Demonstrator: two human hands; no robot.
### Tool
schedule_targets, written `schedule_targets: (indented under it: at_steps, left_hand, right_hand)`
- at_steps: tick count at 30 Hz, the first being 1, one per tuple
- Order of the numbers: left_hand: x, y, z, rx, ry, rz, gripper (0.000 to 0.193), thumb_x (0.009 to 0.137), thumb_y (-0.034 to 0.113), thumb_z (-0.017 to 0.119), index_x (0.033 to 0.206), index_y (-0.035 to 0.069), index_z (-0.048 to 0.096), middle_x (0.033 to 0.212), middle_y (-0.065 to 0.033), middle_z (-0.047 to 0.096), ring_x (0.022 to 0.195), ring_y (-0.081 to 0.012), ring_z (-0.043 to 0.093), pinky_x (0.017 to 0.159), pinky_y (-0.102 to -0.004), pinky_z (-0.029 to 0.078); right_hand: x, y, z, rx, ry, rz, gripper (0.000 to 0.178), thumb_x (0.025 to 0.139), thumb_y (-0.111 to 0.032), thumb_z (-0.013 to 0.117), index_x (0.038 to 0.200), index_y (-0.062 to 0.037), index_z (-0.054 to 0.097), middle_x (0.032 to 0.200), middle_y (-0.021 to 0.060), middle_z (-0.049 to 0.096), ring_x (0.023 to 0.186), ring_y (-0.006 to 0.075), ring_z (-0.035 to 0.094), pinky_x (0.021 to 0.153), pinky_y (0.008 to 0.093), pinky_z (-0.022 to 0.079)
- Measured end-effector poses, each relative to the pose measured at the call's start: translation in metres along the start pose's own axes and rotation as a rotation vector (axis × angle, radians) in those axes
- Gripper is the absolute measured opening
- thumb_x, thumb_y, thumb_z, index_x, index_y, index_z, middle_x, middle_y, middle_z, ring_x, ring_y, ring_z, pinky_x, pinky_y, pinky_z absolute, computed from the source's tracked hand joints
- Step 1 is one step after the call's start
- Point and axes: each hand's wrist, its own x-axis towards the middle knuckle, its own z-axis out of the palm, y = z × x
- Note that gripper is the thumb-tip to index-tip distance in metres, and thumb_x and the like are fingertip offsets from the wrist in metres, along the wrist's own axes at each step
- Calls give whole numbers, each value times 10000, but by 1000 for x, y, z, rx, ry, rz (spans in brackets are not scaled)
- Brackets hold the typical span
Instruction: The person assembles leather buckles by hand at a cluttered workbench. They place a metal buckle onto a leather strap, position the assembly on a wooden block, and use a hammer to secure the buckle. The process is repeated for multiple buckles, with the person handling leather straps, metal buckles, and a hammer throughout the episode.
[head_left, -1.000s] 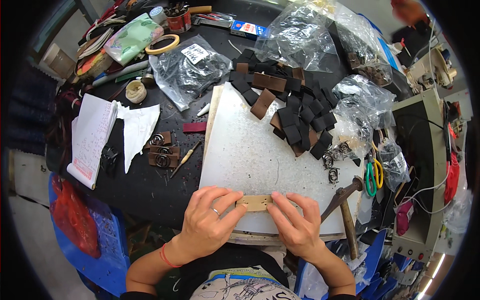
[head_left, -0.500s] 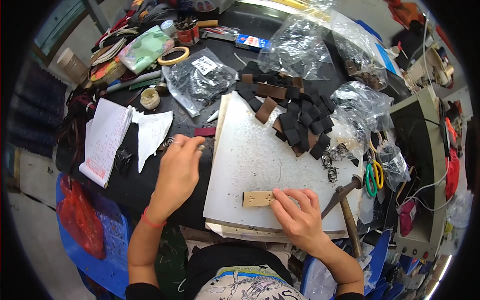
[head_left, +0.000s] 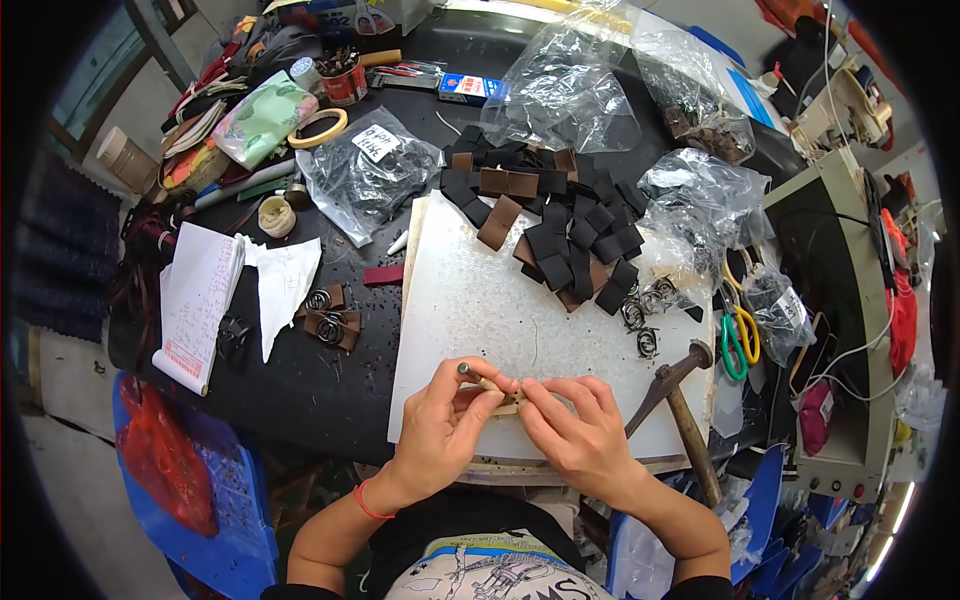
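My left hand [head_left: 437, 425] and my right hand [head_left: 582, 428] meet fingertip to fingertip over the near edge of a white board [head_left: 460, 290]. Between them is a small tan leather-like strip [head_left: 508, 409], pinched by my right fingers and partly hidden. A short metal rod [head_left: 465, 370] pokes out of my closed left hand, and its other end is covered. Those left fingertips also touch the strip. To the right lies a hammer [head_left: 690, 420], its head resting on the board. Black and brown folded pieces [head_left: 560, 225] are heaped at the board's far side.
Metal rings [head_left: 640, 315] lie right of the heap; more rings on brown pieces [head_left: 330, 320] lie left of the board. Green and yellow-handled scissors [head_left: 738, 345], clear plastic bags [head_left: 575, 90], a notepad [head_left: 200, 300], a tape roll [head_left: 318, 128] and a maroon piece [head_left: 383, 275] surround it.
My left hand has come right and nearer, from beside the board to the strip at my right hand. The strip, flat on the board before, is now between both hands. Rings on brown pieces are uncovered.
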Motion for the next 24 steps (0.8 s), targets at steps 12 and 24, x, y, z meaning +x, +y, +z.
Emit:
schedule_targets:
  at_steps: [12,24]
  left_hand:
    - [-6,-3,18,548,67,422,241,870,-62,596,1096,5,543,1004,-161,630,832,-337,667,677,-349,558]
    - [-4,-3,13,558,98,382,171,884,-8,613,1040,2,543,954,-155,664,751,-286,689,604,-331,552]
  right_hand:
    - [-7,1,-14,47,-4,108,255,758,-106,647,995,-13,638,1176,152,609,1021,283,576,880,413,445]
    - [-117,39,-52,-165,107,883,233,847,-121,662,1016,17,580,877,169,543,835,371,532,734,447,418]
